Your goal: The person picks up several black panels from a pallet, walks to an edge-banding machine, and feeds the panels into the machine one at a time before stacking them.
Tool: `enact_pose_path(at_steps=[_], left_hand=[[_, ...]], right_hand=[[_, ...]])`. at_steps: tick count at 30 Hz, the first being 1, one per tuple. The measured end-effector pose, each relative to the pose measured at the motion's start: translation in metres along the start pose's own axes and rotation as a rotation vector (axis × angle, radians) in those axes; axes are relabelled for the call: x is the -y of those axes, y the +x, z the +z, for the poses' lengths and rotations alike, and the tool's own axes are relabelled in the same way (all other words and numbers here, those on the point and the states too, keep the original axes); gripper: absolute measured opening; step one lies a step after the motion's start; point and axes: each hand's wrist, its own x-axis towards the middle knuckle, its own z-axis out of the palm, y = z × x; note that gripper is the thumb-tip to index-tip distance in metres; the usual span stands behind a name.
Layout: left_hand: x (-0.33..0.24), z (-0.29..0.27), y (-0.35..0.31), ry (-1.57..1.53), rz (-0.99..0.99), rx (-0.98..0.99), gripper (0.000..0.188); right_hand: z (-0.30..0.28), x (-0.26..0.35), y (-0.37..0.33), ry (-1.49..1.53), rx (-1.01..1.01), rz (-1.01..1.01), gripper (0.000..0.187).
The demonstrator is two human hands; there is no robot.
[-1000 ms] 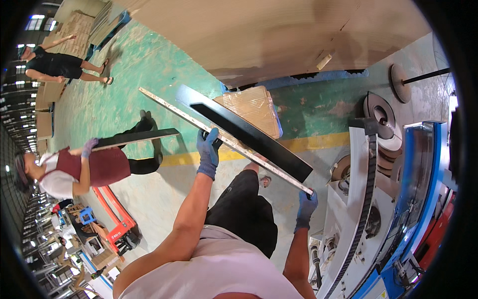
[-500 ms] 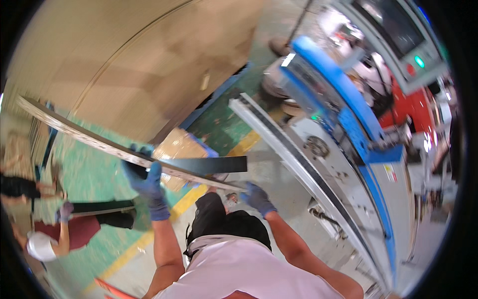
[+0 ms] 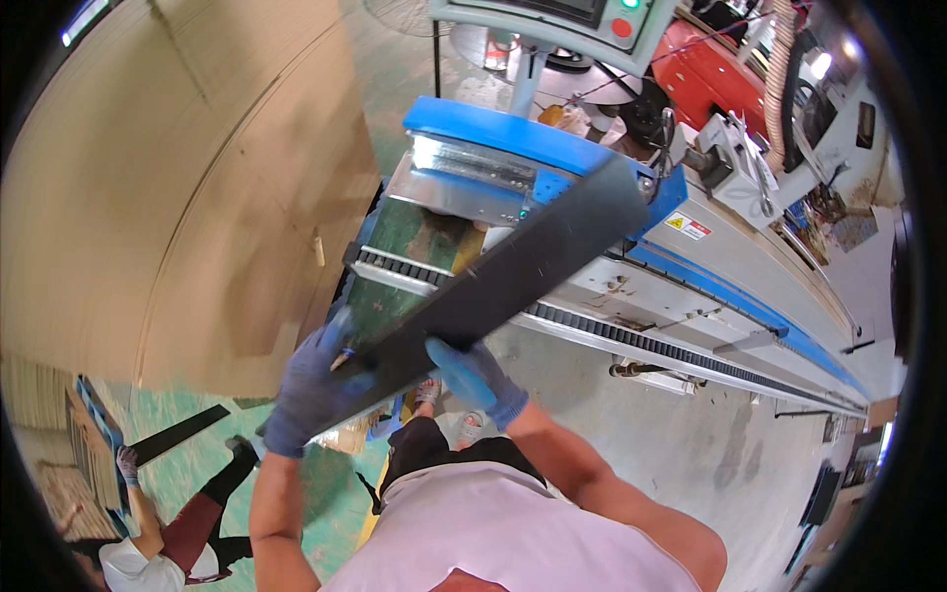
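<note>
Both of my hands wear blue-grey gloves and hold one long black board, which slants up to the right in front of me. My left hand is closed round its near left end, somewhat blurred. At the board's lower edge, nearer its middle, my right hand grips it, with the fingers partly hidden. The board's far end reaches over the blue-covered machine and its roller rail; whether it touches them I cannot tell.
Large brown stacked sheets rise at the left. A control panel with green and red buttons stands at the far side. At the lower left, a co-worker holds another black board. Red equipment stands at the far right.
The board has swung from edge-on at the left to broad side up, pointing toward the machine. My right hand has moved along it. My view has turned right; the machine appears nearer.
</note>
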Motion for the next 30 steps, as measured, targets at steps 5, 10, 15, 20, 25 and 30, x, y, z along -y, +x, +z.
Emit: enact_pose_path(at_steps=[5, 10, 15, 20, 25, 30], left_hand=[[0.047, -0.010, -0.033, -0.267, -0.438, 0.422, 0.033], [0.059, -0.012, 0.002, -0.169, -0.295, 0.425, 0.032], [0.044, -0.035, 0.056, 0.076, -0.325, 0.641, 0.031], [0.072, -0.072, 0.074, 0.307, 0.015, 0.235, 0.033], [0.072, -0.084, 0.122, 0.698, 0.483, -0.092, 0.030], [0.119, -0.079, 0.169, 0.778, 0.694, -0.226, 0.033]], right_hand=[[-0.078, -0.037, -0.020, 0.066, -0.004, -0.055, 0.040], [-0.078, -0.049, -0.012, 0.522, -0.153, -0.007, 0.040], [-0.067, -0.047, 0.022, 0.796, -0.130, -0.112, 0.041], [-0.063, -0.034, 0.048, 0.523, -0.034, -0.129, 0.037], [-0.038, 0.034, 0.057, 0.642, -0.086, -0.160, 0.038], [-0.043, 0.032, 0.098, 0.466, -0.298, -0.258, 0.029]])
